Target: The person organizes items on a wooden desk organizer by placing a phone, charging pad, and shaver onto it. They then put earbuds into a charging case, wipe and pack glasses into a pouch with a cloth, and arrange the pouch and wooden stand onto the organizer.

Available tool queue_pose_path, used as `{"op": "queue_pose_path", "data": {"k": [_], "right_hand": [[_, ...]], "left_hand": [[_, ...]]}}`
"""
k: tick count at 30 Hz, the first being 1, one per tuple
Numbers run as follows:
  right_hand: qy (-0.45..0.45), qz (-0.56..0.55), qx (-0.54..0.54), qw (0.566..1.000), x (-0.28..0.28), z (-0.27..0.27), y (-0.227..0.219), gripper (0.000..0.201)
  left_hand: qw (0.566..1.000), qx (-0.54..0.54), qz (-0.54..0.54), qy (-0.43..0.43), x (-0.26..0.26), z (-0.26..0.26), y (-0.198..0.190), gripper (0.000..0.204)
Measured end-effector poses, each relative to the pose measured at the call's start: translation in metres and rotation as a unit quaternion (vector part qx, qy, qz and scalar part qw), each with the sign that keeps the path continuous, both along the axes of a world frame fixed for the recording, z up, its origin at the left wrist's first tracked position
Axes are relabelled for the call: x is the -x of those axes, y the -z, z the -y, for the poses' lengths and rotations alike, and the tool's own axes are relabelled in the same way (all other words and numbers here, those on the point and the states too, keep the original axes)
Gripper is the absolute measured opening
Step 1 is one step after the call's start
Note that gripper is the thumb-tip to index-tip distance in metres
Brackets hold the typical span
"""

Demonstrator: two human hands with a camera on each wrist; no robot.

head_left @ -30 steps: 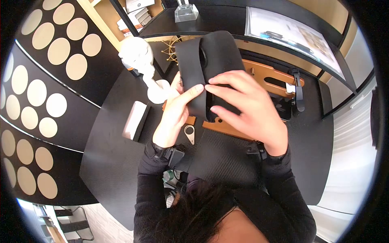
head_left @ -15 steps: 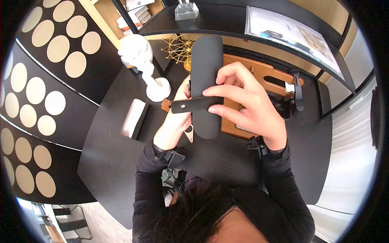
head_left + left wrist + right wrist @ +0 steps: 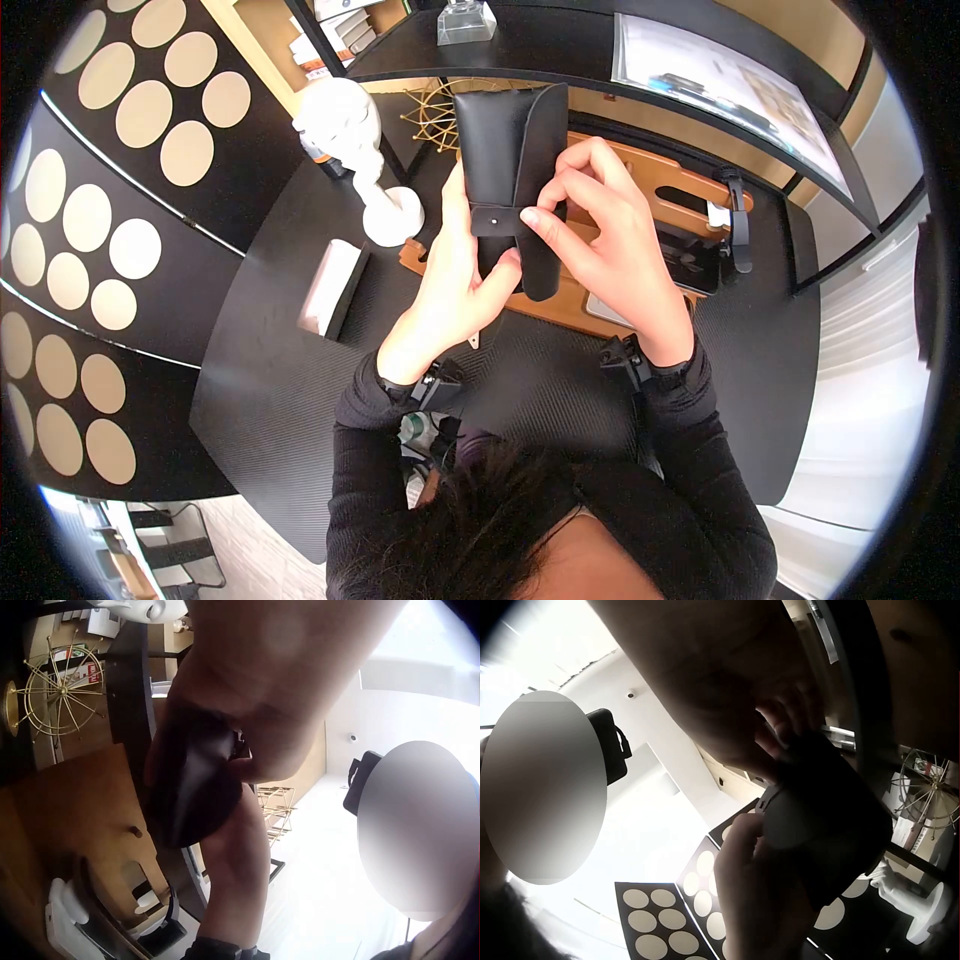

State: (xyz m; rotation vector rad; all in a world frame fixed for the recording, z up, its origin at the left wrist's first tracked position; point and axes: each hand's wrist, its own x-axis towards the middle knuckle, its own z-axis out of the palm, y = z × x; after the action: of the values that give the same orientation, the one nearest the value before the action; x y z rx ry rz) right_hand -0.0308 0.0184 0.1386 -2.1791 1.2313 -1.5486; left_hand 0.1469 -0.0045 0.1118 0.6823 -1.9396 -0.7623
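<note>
Black leather case (image 3: 510,150) is up in the air over the table (image 3: 290,380), left hand (image 3: 455,285) curled round its lower end, right hand (image 3: 600,235) pinching the snap strap (image 3: 497,220). If that pinch slips off, I reckon the strap springs loose and the case drops onto the wooden stand (image 3: 670,190).

black leather pouch (image 3: 505,165), being held above table (image 3: 300,380); left hand (image 3: 455,285) gripping, right hand (image 3: 600,235) pinching strap (image 3: 495,220).
</note>
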Motion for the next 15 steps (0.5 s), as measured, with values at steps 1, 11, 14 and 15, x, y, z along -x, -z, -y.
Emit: {"op": "queue_pose_path", "data": {"k": [1,11,14,15], "right_hand": [[0.001,-0.002,-0.001,1.000,-0.0002,0.0005,0.0001,0.018],[-0.005,0.003,0.007,1.000,0.0014,0.0015,0.0018,0.018],[0.006,0.004,0.037,0.999,0.0014,0.0043,0.0032,0.018],[0.005,-0.003,0.037,0.999,0.0016,0.0048,0.0036,0.018]], "left_hand": [[1.000,0.000,0.000,-0.001,-0.0012,0.0006,-0.0003,0.084],[0.996,-0.065,-0.057,0.013,-0.0037,0.0002,-0.0085,0.067],[0.998,-0.039,-0.046,0.019,-0.0043,0.0022,-0.0088,0.065],[0.998,-0.018,-0.049,0.029,-0.0037,0.0031,-0.0077,0.065]]}}
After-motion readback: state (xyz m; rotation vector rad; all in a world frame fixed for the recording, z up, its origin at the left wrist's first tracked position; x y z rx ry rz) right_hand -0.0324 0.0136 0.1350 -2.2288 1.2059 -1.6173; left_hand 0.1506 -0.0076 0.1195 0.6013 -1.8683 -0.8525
